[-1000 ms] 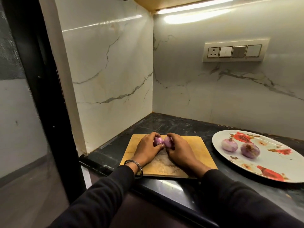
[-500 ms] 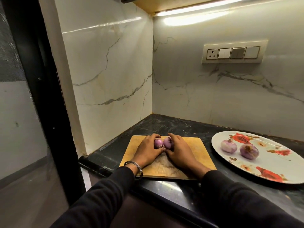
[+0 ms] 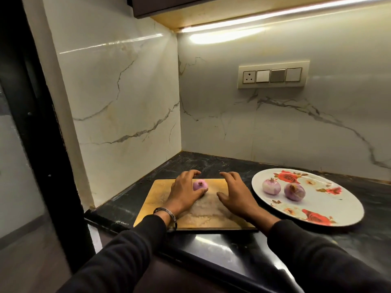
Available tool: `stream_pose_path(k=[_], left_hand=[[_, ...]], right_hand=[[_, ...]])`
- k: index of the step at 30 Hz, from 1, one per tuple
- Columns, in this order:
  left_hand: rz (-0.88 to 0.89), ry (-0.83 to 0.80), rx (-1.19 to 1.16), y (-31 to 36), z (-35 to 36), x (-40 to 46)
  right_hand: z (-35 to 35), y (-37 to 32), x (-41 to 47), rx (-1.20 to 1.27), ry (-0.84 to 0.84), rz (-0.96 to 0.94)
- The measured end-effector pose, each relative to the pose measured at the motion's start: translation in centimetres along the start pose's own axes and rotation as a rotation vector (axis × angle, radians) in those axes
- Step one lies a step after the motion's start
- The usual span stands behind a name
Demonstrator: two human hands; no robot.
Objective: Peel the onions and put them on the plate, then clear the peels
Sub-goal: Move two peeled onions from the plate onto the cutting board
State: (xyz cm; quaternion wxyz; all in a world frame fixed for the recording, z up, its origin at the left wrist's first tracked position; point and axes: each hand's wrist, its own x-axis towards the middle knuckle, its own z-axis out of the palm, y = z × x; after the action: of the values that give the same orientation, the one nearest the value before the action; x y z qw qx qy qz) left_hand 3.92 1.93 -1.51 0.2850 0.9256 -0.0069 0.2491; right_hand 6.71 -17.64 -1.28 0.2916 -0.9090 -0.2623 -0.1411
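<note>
A peeled purple onion sits at the far side of the wooden cutting board. My left hand curls around it from the left, thumb beneath it. My right hand is just to the right over the board, fingers spread and relaxed, with nothing visible in it. On the white rose-patterned plate to the right lie two onions, a paler one and a darker purple one.
The board lies near the front edge of a dark stone counter in a corner between two marble walls. A switch panel is on the back wall. A dark frame stands at the left. The board's middle has a pale patch.
Both hands were pressed together around the onion. My right hand has since let go and moved right, leaving the onion in my left hand. The camera has tilted up slightly.
</note>
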Motion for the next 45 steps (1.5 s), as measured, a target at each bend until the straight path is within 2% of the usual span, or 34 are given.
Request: stream_pose_path(k=[3, 5, 7, 11, 15, 17, 21, 24, 30, 34, 45], left_hand=[[-0.041, 0.006, 0.144, 1.2, 0.5, -0.2], [-0.154, 0.012, 0.321, 1.1, 0.6, -0.9], [-0.274, -0.019, 0.376, 0.6, 0.4, -1.6], [-0.344, -0.118, 0.457, 0.3, -0.6, -1.7], [-0.426, -0.278, 0.324, 0.1, -1.4, -1.0], [-0.415, -0.296, 0.237, -0.2, -1.6, -0.7], [-0.356, -0.061, 0.03, -1.2, -1.8, 0.1], [-0.249, 0.056, -0.035, -1.4, -2.0, 0.6], [-0.181, -0.022, -0.204, -2.6, -1.0, 1.2], [-0.175, -0.079, -0.287, -3.6, -0.5, 0.7], [-0.116, -0.062, -0.302, -4.6, -0.2, 0.6]], right_hand=[[-1.5, 1.7, -0.8, -0.025, 0.009, 0.024], [-2.2, 2.8, -1.4, -0.037, 0.011, 0.033], [-2.6, 3.9, -2.0, -0.048, -0.005, 0.052], [-2.4, 4.8, -2.6, -0.044, -0.035, 0.095], [-1.6, 4.2, -2.6, -0.002, -0.037, 0.103], [-1.2, 3.4, -2.3, 0.004, -0.036, 0.099], [-0.3, 1.2, -1.2, -0.24, 0.087, -0.002], [0.9, -0.7, -0.1, -0.154, 0.017, -0.032], [3.3, -3.1, 1.9, 0.089, -0.045, -0.003], [4.3, -3.2, 2.4, 0.116, -0.048, -0.014], [5.2, -2.5, 2.5, 0.092, -0.006, -0.016]])
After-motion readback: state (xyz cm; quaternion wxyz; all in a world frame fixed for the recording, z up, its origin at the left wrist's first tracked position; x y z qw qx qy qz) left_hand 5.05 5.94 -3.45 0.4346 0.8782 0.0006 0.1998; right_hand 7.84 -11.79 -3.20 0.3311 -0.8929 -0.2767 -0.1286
